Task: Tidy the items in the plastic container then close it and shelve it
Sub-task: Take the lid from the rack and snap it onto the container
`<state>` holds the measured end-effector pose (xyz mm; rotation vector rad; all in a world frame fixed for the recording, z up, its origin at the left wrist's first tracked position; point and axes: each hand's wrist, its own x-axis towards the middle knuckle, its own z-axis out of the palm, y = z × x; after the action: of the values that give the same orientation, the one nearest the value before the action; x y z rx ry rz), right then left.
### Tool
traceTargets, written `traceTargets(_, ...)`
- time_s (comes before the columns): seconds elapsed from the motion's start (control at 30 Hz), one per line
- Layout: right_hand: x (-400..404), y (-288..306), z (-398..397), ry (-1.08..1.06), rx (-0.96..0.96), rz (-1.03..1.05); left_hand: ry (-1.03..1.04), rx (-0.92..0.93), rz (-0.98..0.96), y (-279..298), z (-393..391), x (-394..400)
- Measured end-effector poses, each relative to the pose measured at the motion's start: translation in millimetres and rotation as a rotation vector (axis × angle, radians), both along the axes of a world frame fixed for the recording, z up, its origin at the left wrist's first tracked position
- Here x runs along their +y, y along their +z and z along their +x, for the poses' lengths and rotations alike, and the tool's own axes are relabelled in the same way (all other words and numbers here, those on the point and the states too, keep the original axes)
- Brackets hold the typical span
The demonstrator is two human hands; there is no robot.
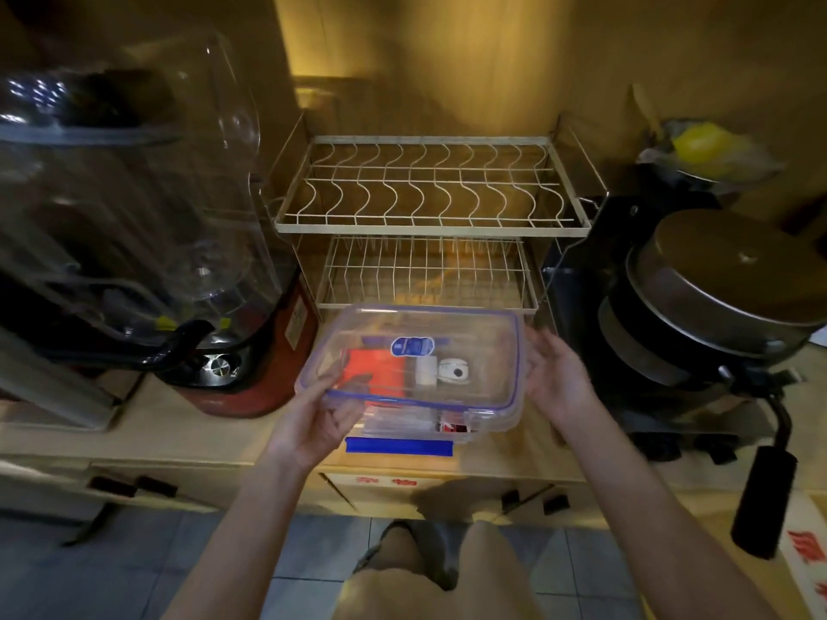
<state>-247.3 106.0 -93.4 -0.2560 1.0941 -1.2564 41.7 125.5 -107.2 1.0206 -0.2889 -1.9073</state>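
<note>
A clear plastic container [488, 420] with a blue front clip sits on the wooden counter's front edge. Above it, slightly tilted, is its clear lid [483, 346] with a blue seal rim and a blue sticker. My left hand [313, 418] grips the lid's left edge, thumb on top. My right hand [557, 373] is spread against the lid's right edge. Through the lid I see an orange packet [380, 371], a white block and a small white round gadget [454, 372] inside.
A two-tier white wire dish rack [429, 226] stands right behind the container. A blender with a red base [250, 378] is at the left. Stacked pans on a stove [716, 306] fill the right, with a black handle [765, 498] sticking out over the counter edge.
</note>
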Motion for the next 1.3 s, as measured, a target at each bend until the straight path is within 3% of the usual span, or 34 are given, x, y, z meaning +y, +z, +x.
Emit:
traceTargets(0.13,12,-29,16,0.083,0.317,0.075,0.004,-0.176,0.034,-19,-9,9)
traceTargets(0.3,19,-40,32,0.087,0.612,-0.043,0.132,-0.382,0.048,-31,-18,11)
traceTargets(0.43,18,-51,46,0.136,0.872,-0.144,0.196,-1.026,-0.051,-27,-19,12)
traceTargets(0.57,11,-60,49,0.159,0.977,-0.142,0.055,-1.405,-0.142,-36,-13,11)
traceTargets(1.13,6,-84,57,0.285,1.057,-0.044,-0.056,-1.489,-0.016,-43,4,0)
traceTargets(1.3,-7,-82,53,0.314,1.098,0.009,-0.134,-1.396,0.077,-42,11,-14)
